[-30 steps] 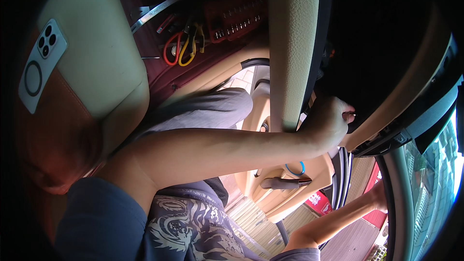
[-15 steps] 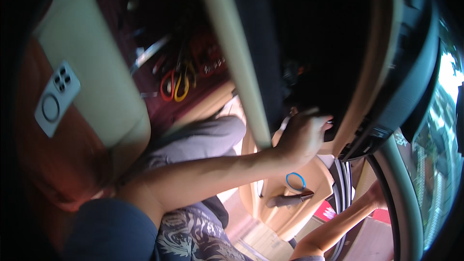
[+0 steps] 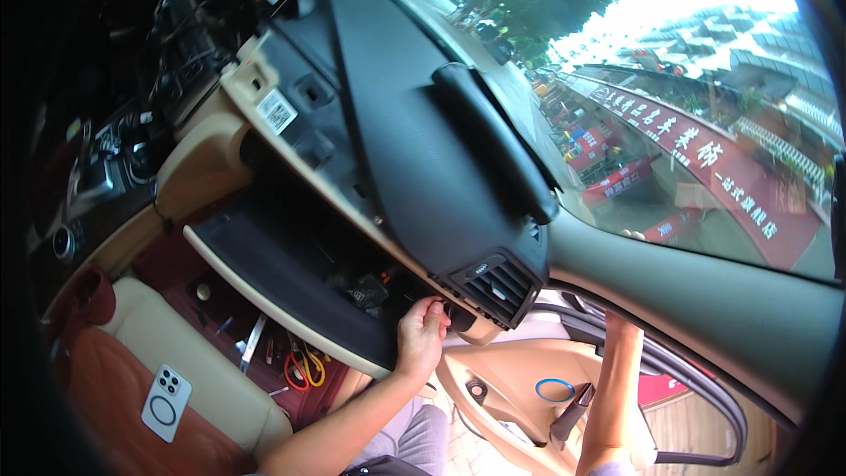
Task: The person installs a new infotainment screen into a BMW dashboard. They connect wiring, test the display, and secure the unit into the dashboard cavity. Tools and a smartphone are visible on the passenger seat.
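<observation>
Plenty left of left hand (image 3: 419,339): open glovebox lid (image 3: 295,280), phone (image 3: 166,403). Left curled at dash (image 3: 414,159) edge; pillar (image 3: 670,278) hides most of right hand (image 3: 633,234); can't tell either grip. Phone's now below left hand, was above.

From my remote station I observe matt, faintly grained plastic on the dashboard (image 3: 405,159) and smooth, satin plastic on the air vent (image 3: 495,293). I note a matt, felt-like glove-compartment lining (image 3: 286,269), leather-like upholstery on the seat (image 3: 211,370), a smooth-backed phone (image 3: 165,403) and a paper-like label (image 3: 276,112).
</observation>
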The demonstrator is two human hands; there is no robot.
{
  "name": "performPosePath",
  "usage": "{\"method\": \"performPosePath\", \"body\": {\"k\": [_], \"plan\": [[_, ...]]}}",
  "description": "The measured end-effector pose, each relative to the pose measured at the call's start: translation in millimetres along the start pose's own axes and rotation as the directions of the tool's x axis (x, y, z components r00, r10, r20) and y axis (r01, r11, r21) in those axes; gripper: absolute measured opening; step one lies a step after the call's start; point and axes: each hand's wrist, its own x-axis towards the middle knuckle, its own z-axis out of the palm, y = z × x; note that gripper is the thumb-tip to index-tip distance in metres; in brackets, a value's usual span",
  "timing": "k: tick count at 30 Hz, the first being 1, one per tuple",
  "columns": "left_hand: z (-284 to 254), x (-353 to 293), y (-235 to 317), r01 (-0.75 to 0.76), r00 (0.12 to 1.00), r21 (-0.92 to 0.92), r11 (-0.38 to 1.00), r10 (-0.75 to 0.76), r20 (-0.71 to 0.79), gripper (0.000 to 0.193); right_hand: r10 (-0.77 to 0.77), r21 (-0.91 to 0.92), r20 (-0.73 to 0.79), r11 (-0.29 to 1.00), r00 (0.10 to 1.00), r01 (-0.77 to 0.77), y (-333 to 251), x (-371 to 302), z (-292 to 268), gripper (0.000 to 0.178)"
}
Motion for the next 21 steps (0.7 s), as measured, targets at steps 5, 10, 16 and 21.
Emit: {"method": "performPosePath", "body": {"k": [5,10,16,21], "plan": [[-1,6,12,-0.082,0.996,0.176,0.981,0.076,0.041,0.021,-0.032,-0.009,0.004,0.999,0.999,0.032,6,-2,0,0.041],[-5,9,16,-0.047,0.998,0.198,0.979,0.036,0.057,0.019,-0.042,0.011,-0.022,0.999,0.999,0.043,9,-2,4,0.042],[-4,7,13,-0.03,0.999,0.134,0.991,0.028,0.015,0.014,-0.043,0.047,-0.032,0.998,0.999,0.044,12,-7,-2,0.044],[-6,9,3,-0.066,0.997,0.129,0.989,0.06,0.054,0.014,-0.05,0.07,-0.032,0.996,0.998,0.052,12,-9,-10,0.045]]}}
